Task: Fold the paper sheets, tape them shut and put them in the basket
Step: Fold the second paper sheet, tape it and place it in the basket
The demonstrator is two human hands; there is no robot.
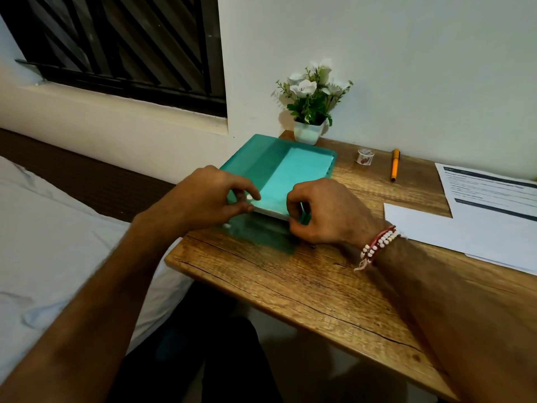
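Note:
A teal basket (250,154) stands at the table's far left corner. Inside it lies a folded paper (293,175), tinted green by the basket, its near edge raised above the front rim. My left hand (203,196) pinches that near edge at its left end. My right hand (322,210) grips the same edge at its right end, fingers curled under it. Loose white paper sheets (465,231) and a printed sheet (494,190) lie at the table's right. A small roll of tape (364,156) stands behind them near the wall.
A potted white flower (312,112) stands against the wall behind the basket. An orange pen (394,165) lies right of the tape. The wooden table (290,280) ends at its left edge beside a bed with a white sheet (43,242).

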